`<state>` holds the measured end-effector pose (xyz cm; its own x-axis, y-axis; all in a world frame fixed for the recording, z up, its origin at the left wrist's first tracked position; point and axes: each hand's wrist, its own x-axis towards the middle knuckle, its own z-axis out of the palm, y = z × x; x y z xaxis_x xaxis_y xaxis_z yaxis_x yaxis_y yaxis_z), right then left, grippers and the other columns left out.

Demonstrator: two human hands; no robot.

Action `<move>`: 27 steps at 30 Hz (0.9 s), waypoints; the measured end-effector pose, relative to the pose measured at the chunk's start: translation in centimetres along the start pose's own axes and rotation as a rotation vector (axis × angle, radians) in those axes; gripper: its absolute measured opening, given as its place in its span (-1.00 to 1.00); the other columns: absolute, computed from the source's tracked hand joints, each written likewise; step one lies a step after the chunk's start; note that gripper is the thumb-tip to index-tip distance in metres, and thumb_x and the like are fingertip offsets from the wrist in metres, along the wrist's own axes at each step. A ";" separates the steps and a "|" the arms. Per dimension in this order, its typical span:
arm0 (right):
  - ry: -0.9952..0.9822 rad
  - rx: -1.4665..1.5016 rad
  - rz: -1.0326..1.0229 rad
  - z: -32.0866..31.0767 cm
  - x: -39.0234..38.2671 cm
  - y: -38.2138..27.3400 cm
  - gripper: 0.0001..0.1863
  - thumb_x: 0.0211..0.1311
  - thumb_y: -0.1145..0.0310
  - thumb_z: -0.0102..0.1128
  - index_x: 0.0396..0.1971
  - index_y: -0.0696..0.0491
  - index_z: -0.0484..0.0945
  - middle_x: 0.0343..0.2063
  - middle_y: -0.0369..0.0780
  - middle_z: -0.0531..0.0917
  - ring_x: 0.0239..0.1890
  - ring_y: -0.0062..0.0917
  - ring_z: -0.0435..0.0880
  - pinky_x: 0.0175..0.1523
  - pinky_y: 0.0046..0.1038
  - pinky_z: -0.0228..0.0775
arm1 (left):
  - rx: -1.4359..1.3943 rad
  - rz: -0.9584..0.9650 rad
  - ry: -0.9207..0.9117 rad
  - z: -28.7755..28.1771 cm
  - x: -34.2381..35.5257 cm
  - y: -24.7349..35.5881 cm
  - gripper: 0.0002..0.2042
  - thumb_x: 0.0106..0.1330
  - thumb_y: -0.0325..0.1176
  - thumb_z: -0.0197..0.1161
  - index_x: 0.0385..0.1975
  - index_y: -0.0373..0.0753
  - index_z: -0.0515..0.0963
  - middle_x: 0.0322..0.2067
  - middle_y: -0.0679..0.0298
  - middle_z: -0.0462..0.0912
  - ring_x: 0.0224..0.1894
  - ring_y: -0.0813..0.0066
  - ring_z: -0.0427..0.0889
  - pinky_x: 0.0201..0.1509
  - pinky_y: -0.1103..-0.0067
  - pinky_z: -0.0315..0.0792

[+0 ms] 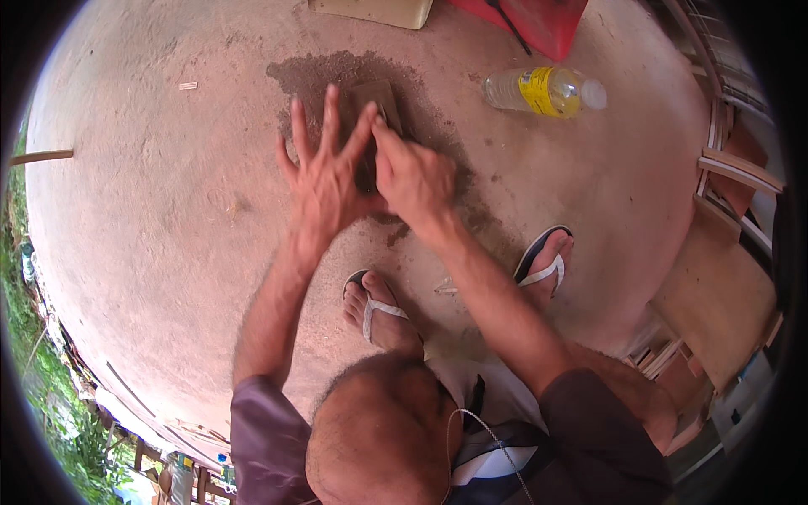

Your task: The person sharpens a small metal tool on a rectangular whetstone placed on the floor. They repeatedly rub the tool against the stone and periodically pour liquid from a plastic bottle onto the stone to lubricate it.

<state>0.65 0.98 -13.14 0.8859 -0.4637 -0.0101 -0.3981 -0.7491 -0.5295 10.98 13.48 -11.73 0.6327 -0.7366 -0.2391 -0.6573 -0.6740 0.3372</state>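
A dark, flat rectangular block, like a sharpening stone (370, 94), lies on a wet patch of the floor. My left hand (326, 181) is over its near left part, fingers spread and stretched out, the index fingertip by my right index finger. My right hand (418, 181) is closed with its index finger pointing forward along the block. A thin dark edge shows beside that fingertip, but what the fingers hold is hidden beneath them. Both hands lean over the block, close together.
A clear plastic bottle with a yellow label (539, 91) lies on its side to the right. Beyond are a beige tray (379, 10) and a red object (547, 25). Wooden boards (715, 295) stand at right. My feet in flip-flops (379, 308) flank the work.
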 end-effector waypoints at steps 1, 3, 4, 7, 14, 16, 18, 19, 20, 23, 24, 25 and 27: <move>0.002 0.017 0.009 0.1 1.1 -0.5 -0.65 0.50 0.35 0.25 0.21 -0.04 0.73 -0.37 -0.12 0.85 -0.42 -0.18 0.87 -0.36 -0.18 0.71 | 0.027 0.000 0.086 -0.4 1.1 -0.8 0.53 -0.61 0.23 0.86 0.69 0.48 0.16 0.78 0.19 -0.18 0.75 -0.33 -0.34 0.59 -0.48 -0.09; 0.008 0.042 0.017 0.1 2.4 -0.2 -0.66 0.53 0.32 0.21 0.21 -0.04 0.71 -0.37 -0.12 0.85 -0.41 -0.15 0.86 -0.36 -0.16 0.71 | 0.025 0.021 -0.004 -0.9 0.5 -0.4 0.54 -0.63 0.23 0.85 0.69 0.47 0.16 0.78 0.19 -0.19 0.75 -0.33 -0.35 0.58 -0.48 -0.09; -0.084 0.074 0.073 -0.4 -0.1 -0.1 -0.63 0.48 0.38 0.26 0.23 -0.04 0.73 -0.35 -0.13 0.86 -0.42 -0.19 0.87 -0.35 -0.18 0.72 | 0.020 0.026 -0.054 -0.7 -0.4 -0.2 0.55 -0.64 0.24 0.85 0.69 0.47 0.16 0.78 0.19 -0.20 0.75 -0.32 -0.35 0.58 -0.48 -0.09; 0.005 -0.017 0.003 -0.4 -11.3 1.7 -0.53 0.36 0.45 0.37 0.26 -0.05 0.75 -0.34 -0.12 0.87 -0.45 -0.27 0.87 -0.35 -0.22 0.72 | -0.089 0.042 -0.262 1.8 -8.2 2.7 0.58 -0.68 0.27 0.83 0.70 0.47 0.13 0.78 0.18 -0.24 0.75 -0.34 -0.35 0.59 -0.52 -0.19; 0.053 -0.002 -0.018 1.0 1.3 0.0 -0.53 0.39 0.44 0.35 0.29 -0.10 0.72 -0.47 -0.16 0.82 -0.49 -0.23 0.84 -0.40 -0.21 0.69 | 0.039 -0.022 0.021 -0.7 0.9 -0.5 0.51 -0.52 0.15 0.88 0.70 0.43 0.13 0.78 0.18 -0.22 0.75 -0.37 -0.34 0.59 -0.47 -0.12; 0.062 -0.013 -0.025 0.9 1.5 0.2 -0.51 0.39 0.43 0.35 0.31 -0.11 0.71 -0.48 -0.17 0.82 -0.49 -0.22 0.84 -0.40 -0.21 0.69 | -0.004 0.003 0.037 -0.1 0.3 -0.2 0.55 -0.59 0.15 0.90 0.70 0.43 0.14 0.78 0.18 -0.24 0.75 -0.33 -0.35 0.60 -0.48 -0.16; 0.055 -0.004 -0.047 1.1 -7.3 2.3 -0.46 0.38 0.35 0.33 0.37 -0.10 0.66 -0.54 -0.18 0.78 -0.61 -0.31 0.78 -0.51 -0.20 0.64 | -0.018 0.017 -0.189 1.0 -5.2 2.2 0.56 -0.59 0.28 0.84 0.71 0.41 0.12 0.78 0.16 -0.22 0.76 -0.30 -0.33 0.62 -0.47 -0.24; 0.067 -0.008 -0.069 0.8 -11.2 2.3 -0.45 0.37 0.36 0.33 0.37 -0.10 0.67 -0.53 -0.20 0.78 -0.62 -0.34 0.77 -0.52 -0.23 0.63 | -0.067 -0.006 -0.284 1.7 -8.2 3.1 0.57 -0.62 0.33 0.81 0.71 0.40 0.13 0.78 0.17 -0.21 0.76 -0.29 -0.34 0.63 -0.46 -0.32; 0.075 -0.017 -0.083 0.4 -13.5 2.6 -0.44 0.36 0.37 0.34 0.38 -0.11 0.66 -0.54 -0.22 0.77 -0.64 -0.35 0.76 -0.54 -0.24 0.62 | -0.078 -0.005 -0.223 2.9 -10.0 3.8 0.59 -0.66 0.34 0.82 0.71 0.41 0.13 0.78 0.18 -0.21 0.76 -0.29 -0.35 0.62 -0.45 -0.27; 0.000 -0.026 0.011 0.0 -8.5 1.2 -0.57 0.39 0.44 0.35 0.24 -0.06 0.75 -0.45 -0.15 0.83 -0.50 -0.29 0.85 -0.43 -0.23 0.67 | -0.018 -0.016 -0.150 2.6 -7.4 2.8 0.60 -0.68 0.31 0.85 0.71 0.41 0.14 0.78 0.19 -0.18 0.76 -0.31 -0.34 0.61 -0.40 -0.22; 0.021 -0.003 -0.004 0.3 -3.9 0.9 -0.56 0.40 0.44 0.35 0.26 -0.07 0.74 -0.46 -0.16 0.82 -0.50 -0.27 0.85 -0.42 -0.22 0.68 | 0.028 -0.027 -0.111 1.6 -4.2 1.9 0.59 -0.68 0.29 0.85 0.71 0.41 0.15 0.78 0.19 -0.17 0.76 -0.31 -0.33 0.61 -0.39 -0.22; 0.043 0.011 -0.013 0.5 -0.5 0.6 -0.55 0.41 0.43 0.34 0.27 -0.07 0.73 -0.47 -0.16 0.82 -0.49 -0.26 0.85 -0.41 -0.22 0.68 | 0.024 -0.013 -0.043 0.8 -2.0 1.1 0.58 -0.64 0.28 0.85 0.71 0.39 0.15 0.78 0.19 -0.17 0.76 -0.32 -0.32 0.62 -0.39 -0.24; 0.030 0.020 -0.017 0.6 0.5 -0.1 -0.53 0.40 0.43 0.35 0.29 -0.08 0.72 -0.45 -0.17 0.83 -0.47 -0.24 0.85 -0.39 -0.22 0.69 | 0.019 0.002 0.091 -0.3 0.6 -0.6 0.54 -0.58 0.26 0.83 0.71 0.36 0.16 0.78 0.18 -0.15 0.75 -0.32 -0.32 0.64 -0.38 -0.26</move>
<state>1.25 1.07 -13.61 0.8849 -0.4651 0.0244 -0.3779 -0.7476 -0.5461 11.91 13.47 -11.78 0.6651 -0.7307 -0.1542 -0.6660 -0.6738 0.3200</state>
